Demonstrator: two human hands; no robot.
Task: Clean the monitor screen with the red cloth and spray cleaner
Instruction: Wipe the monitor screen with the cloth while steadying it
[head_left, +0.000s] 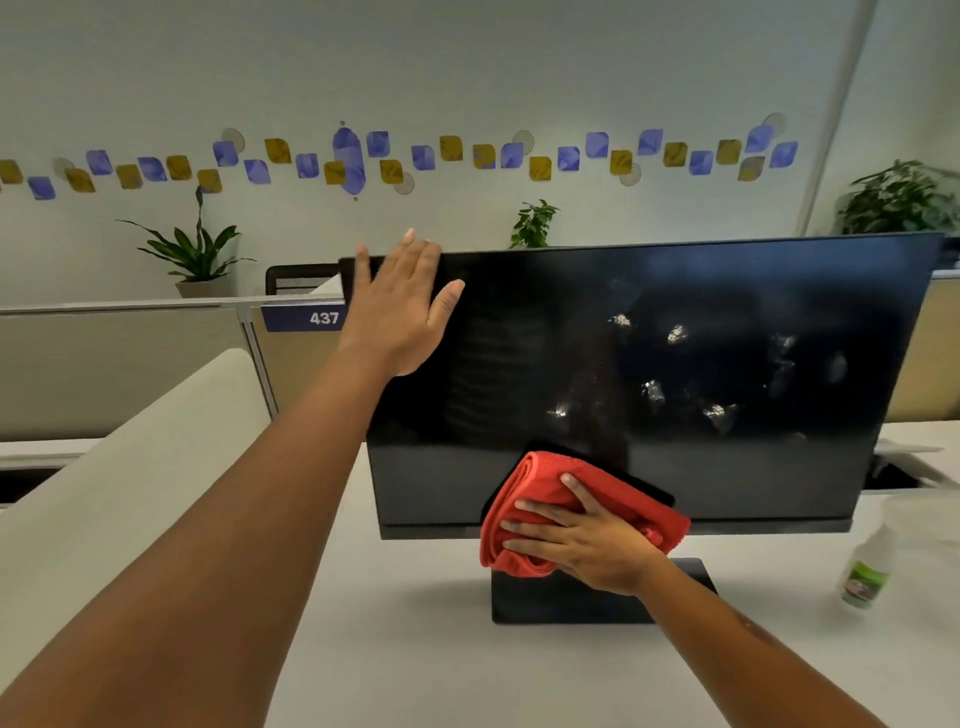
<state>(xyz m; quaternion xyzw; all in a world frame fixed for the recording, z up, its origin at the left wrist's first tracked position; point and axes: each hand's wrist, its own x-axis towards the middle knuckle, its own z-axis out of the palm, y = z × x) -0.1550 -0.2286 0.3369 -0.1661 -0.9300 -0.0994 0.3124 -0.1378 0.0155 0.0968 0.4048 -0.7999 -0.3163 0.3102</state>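
Note:
A wide black monitor (727, 467) stands on a white desk, its screen dark, with several wet spray patches right of centre. My left hand (402, 306) lies flat and open against the monitor's upper left corner. My right hand (582, 540) presses a folded red cloth (524, 499) against the screen's bottom edge near the middle, just above the black stand base (561, 603). A small spray cleaner bottle (867, 566) with a green label stands on the desk at the right, apart from both hands.
The white desk (441, 649) spreads under the monitor. Beige cubicle partitions with a blue "437" sign (306, 317) run behind. A light padded panel (130, 467) slants at the left. Potted plants (195, 254) stand on the partition tops.

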